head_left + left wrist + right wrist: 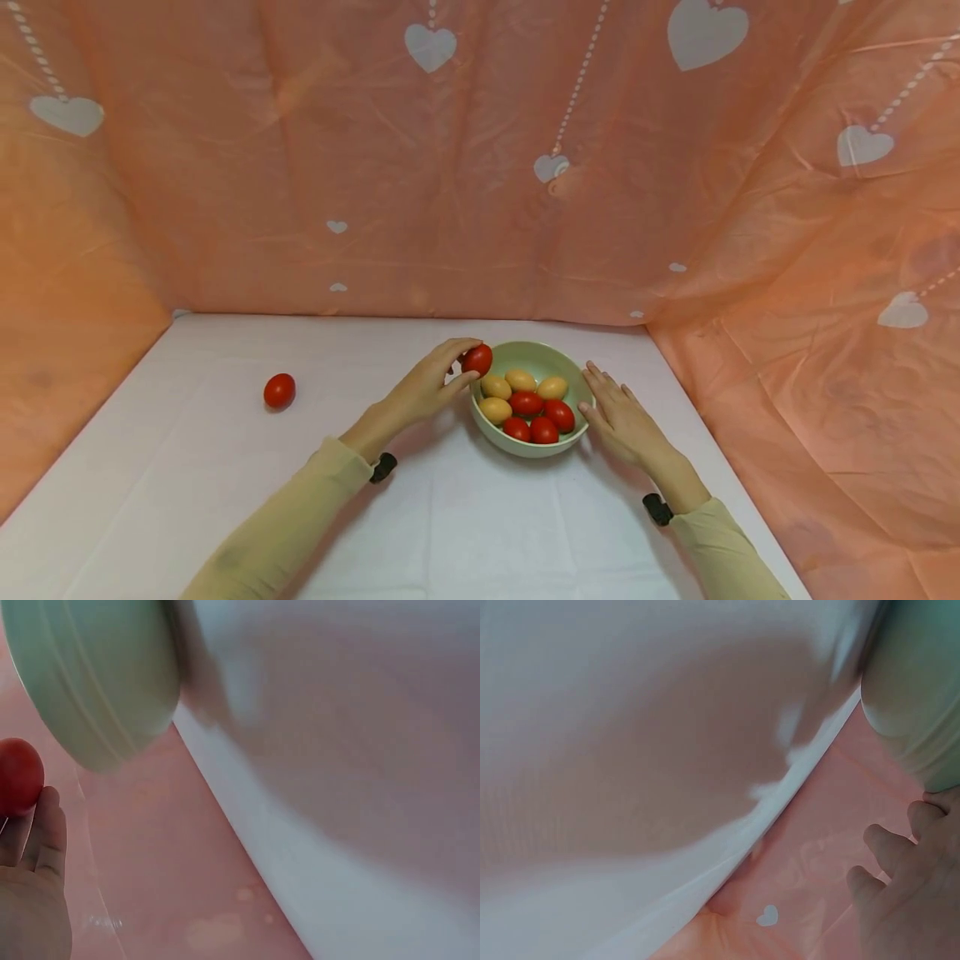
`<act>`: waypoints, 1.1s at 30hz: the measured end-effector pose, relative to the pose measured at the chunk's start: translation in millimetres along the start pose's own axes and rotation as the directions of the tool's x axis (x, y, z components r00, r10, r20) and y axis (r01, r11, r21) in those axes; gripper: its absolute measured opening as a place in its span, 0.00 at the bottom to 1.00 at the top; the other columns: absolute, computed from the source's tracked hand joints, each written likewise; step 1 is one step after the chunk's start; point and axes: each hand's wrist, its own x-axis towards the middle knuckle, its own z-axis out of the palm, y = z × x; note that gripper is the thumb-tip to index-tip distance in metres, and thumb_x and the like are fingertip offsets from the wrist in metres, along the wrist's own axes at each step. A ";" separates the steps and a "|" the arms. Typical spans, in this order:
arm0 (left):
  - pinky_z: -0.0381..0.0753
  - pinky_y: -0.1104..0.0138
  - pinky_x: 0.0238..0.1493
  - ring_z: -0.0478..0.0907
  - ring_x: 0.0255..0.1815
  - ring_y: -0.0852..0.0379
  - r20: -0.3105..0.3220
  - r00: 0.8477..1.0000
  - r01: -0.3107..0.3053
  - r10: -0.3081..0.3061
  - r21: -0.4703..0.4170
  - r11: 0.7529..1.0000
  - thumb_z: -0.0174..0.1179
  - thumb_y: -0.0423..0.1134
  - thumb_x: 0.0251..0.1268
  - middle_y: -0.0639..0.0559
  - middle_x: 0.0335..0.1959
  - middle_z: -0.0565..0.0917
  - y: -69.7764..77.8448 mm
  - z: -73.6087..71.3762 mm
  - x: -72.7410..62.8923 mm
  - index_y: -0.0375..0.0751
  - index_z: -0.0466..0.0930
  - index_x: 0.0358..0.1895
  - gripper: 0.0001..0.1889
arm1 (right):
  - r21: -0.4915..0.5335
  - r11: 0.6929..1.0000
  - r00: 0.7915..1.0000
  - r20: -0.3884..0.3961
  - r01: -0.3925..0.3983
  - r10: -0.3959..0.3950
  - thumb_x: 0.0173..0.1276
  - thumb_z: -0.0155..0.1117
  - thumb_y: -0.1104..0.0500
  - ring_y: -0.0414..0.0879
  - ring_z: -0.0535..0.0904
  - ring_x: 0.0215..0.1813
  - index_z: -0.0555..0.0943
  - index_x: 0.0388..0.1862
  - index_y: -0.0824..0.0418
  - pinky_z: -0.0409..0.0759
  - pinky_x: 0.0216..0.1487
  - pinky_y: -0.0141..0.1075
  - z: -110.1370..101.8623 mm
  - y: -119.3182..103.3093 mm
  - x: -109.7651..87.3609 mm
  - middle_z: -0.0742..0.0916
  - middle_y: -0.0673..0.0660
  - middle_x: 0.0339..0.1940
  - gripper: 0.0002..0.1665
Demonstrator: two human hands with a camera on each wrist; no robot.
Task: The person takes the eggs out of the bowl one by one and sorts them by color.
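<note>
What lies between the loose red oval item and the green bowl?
In the head view, bare white cloth, then the left hand, holding another red oval item near the rim of the green bowl.

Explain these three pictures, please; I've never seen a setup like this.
No machine here: each grip is a person's own bare hand. The wide picture comes from a camera on the person's head, looking forward and down; the other two come from cameras on the left and right wrists. On the white surface stands a green bowl with four yellow egg-shaped pieces and four red ones. The left grip pinches another red piece at the bowl's left rim. The right grip, empty, has its fingers extended at the bowl's right side. A lone red piece lies apart on the left.
</note>
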 end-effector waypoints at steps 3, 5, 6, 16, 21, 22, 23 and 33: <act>0.82 0.56 0.52 0.76 0.53 0.52 -0.029 0.999 0.014 -0.013 0.011 1.000 0.63 0.40 0.76 0.46 0.65 0.77 -4.8 -6.3 -6.5 0.39 0.72 0.70 0.24 | -0.002 1.000 1.000 0.014 -0.011 0.011 0.86 0.47 0.46 0.68 0.57 0.82 0.58 0.83 0.67 0.52 0.78 0.67 -0.2 -0.2 0.2 0.60 0.63 0.85 0.38; 0.82 0.56 0.52 0.76 0.53 0.52 -0.046 0.999 0.027 -0.026 0.019 0.999 0.63 0.40 0.76 0.46 0.65 0.77 -8.9 -11.0 -11.7 0.39 0.72 0.70 0.24 | 0.000 1.000 1.000 0.023 -0.017 0.017 0.86 0.46 0.45 0.67 0.56 0.82 0.57 0.83 0.67 0.51 0.79 0.66 -0.3 -0.1 0.8 0.59 0.62 0.85 0.38; 0.82 0.55 0.53 0.77 0.53 0.52 -0.053 0.998 0.036 -0.034 0.022 0.999 0.64 0.40 0.75 0.45 0.64 0.77 -10.9 -13.5 -14.3 0.39 0.73 0.69 0.24 | -0.001 1.000 1.000 0.025 -0.019 0.019 0.86 0.46 0.45 0.67 0.56 0.82 0.57 0.83 0.67 0.51 0.79 0.66 -0.3 -0.1 1.1 0.59 0.62 0.85 0.38; 0.80 0.51 0.61 0.76 0.59 0.48 -0.076 0.993 0.097 -0.091 0.076 0.992 0.65 0.42 0.74 0.44 0.65 0.77 -29.7 -39.2 -41.9 0.37 0.72 0.71 0.27 | 0.003 1.000 1.000 0.024 -0.014 0.014 0.86 0.47 0.46 0.68 0.56 0.82 0.58 0.83 0.67 0.50 0.79 0.67 1.1 1.2 0.5 0.59 0.63 0.85 0.38; 0.73 0.47 0.70 0.72 0.69 0.44 -0.046 0.984 0.178 -0.174 0.121 0.976 0.63 0.45 0.76 0.43 0.70 0.73 -36.4 -55.9 -55.8 0.39 0.69 0.75 0.29 | -0.005 1.000 1.000 0.020 -0.012 0.012 0.86 0.47 0.46 0.68 0.56 0.82 0.58 0.83 0.67 0.51 0.78 0.67 1.8 1.7 -0.2 0.59 0.62 0.85 0.38; 0.72 0.46 0.72 0.71 0.71 0.43 -0.038 0.981 0.195 -0.191 0.131 0.972 0.63 0.45 0.76 0.43 0.71 0.72 -37.3 -59.4 -58.2 0.40 0.69 0.75 0.30 | -0.007 1.000 1.000 0.018 -0.011 0.011 0.86 0.47 0.46 0.68 0.56 0.82 0.58 0.83 0.67 0.51 0.78 0.67 1.8 1.8 -0.4 0.59 0.62 0.85 0.38; 0.71 0.46 0.72 0.70 0.72 0.43 -0.033 0.978 0.208 -0.205 0.143 0.968 0.63 0.46 0.77 0.43 0.71 0.71 -38.0 -63.0 -60.4 0.40 0.69 0.75 0.30 | -0.009 1.000 1.000 0.016 -0.010 0.010 0.85 0.47 0.46 0.68 0.57 0.82 0.58 0.83 0.67 0.51 0.78 0.67 1.8 1.9 -0.4 0.59 0.62 0.85 0.38; 0.69 0.41 0.72 0.68 0.72 0.36 0.004 0.965 0.249 -0.262 0.295 0.922 0.63 0.46 0.76 0.38 0.70 0.72 -53.5 -98.2 -83.7 0.35 0.70 0.73 0.29 | -0.007 1.000 1.000 0.019 -0.009 0.010 0.85 0.47 0.47 0.68 0.57 0.82 0.58 0.83 0.67 0.51 0.78 0.67 1.8 1.2 0.7 0.60 0.63 0.85 0.38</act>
